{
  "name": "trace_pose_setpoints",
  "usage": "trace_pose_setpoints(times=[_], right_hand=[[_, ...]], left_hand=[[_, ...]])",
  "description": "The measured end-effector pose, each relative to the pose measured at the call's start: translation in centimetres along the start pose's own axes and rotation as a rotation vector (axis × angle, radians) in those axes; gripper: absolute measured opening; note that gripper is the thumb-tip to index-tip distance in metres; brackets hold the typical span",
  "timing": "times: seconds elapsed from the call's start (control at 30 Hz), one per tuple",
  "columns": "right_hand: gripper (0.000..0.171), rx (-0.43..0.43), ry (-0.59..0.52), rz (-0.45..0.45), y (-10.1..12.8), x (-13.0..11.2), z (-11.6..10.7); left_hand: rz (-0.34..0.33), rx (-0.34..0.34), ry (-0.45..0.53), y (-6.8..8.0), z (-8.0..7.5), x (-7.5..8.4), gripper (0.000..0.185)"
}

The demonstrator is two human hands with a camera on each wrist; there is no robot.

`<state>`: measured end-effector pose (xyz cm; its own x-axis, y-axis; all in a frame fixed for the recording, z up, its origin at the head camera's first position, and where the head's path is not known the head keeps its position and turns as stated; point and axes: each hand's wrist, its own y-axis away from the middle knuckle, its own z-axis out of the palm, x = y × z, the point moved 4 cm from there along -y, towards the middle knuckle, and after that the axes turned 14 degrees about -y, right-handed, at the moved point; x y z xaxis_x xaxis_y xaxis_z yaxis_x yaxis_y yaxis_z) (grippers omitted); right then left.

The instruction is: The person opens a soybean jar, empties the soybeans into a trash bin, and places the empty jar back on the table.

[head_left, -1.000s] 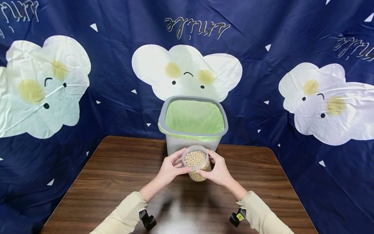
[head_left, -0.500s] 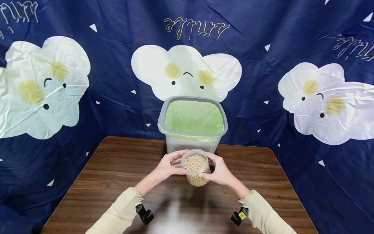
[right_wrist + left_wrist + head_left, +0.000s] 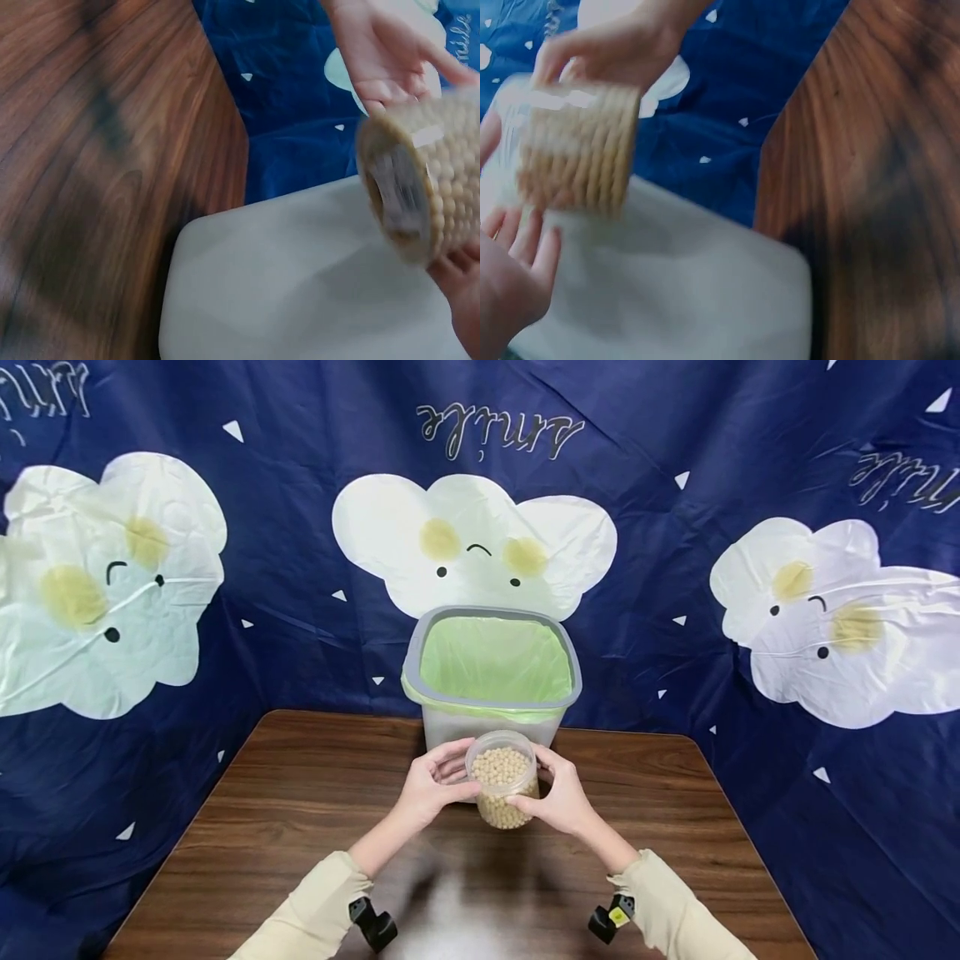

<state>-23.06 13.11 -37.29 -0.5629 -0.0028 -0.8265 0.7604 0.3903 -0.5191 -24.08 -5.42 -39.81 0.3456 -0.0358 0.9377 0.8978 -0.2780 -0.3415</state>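
Left hand (image 3: 431, 783) and right hand (image 3: 558, 795): both wrapped around the clear round plastic jar of pale beans (image 3: 503, 779), one at each side, jar raised off the dark wood-grain worktop (image 3: 300, 827) just in front of the grey translucent bin lined with a green bag (image 3: 491, 670). Jar mouth open, no lid visible.

For a clean step: keep both palms firm on the jar wall, fingers clear of the rim; bring the mouth over the liner opening before tipping; tilt slowly to stop beans bouncing out.

Writing: cursive "smile", upside down, on the navy backdrop with white cloud faces (image 3: 472, 543). Label on jar base in the right wrist view (image 3: 397, 199): blurred, unreadable.
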Motion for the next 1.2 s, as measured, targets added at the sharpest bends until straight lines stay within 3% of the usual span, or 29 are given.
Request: trace_pose_setpoints(times=[0.13, 0.23, 0.37, 0.53, 0.67, 0.77, 0.87, 1.0, 1.1, 1.2], right_hand=[[0.063, -0.155, -0.147, 0.039, 0.3, 1.5, -0.1], [0.062, -0.196, -0.164, 0.042, 0.5, 1.6, 0.0], [0.063, -0.16, -0.11, 0.001, 0.3, 0.3, 0.5], [0.063, -0.053, -0.011, -0.07, 0.0, -1.8, 1.0], [0.063, 0.034, 0.065, -0.099, 0.0, -2.1, 1.2], [0.064, 0.059, 0.076, -0.104, 0.0, -1.9, 1.1], [0.064, 0.025, -0.001, -0.084, 0.3, -1.0, 0.7], [0.061, -0.106, -0.149, -0.041, 0.7, 0.9, 0.4], [0.06, -0.179, -0.199, -0.001, 1.0, 1.8, 0.5], [0.059, -0.193, -0.206, -0.001, 1.0, 1.7, 0.8]], left_hand=[[0.05, -0.191, 0.004, 0.0, 0.0, 0.3, 0.084], [0.07, -0.248, -0.01, 0.1, 0.1, 0.4, 0.087], [0.072, -0.198, -0.025, 0.2, 0.1, 0.4, 0.083], [0.069, -0.069, -0.073, 0.3, 0.2, 0.5, 0.078], [0.039, 0.04, -0.097, 0.4, 0.5, 0.5, 0.076], [0.017, 0.051, -0.114, 0.5, 0.6, 0.4, 0.076], [0.029, -0.005, -0.08, 0.5, 0.3, 0.4, 0.074], [0.07, -0.144, -0.03, 0.4, -0.3, 0.4, 0.075], [0.093, -0.242, -0.027, 0.4, -0.3, 0.3, 0.082], [0.105, -0.265, -0.031, 0.6, -0.3, 0.2, 0.085]])
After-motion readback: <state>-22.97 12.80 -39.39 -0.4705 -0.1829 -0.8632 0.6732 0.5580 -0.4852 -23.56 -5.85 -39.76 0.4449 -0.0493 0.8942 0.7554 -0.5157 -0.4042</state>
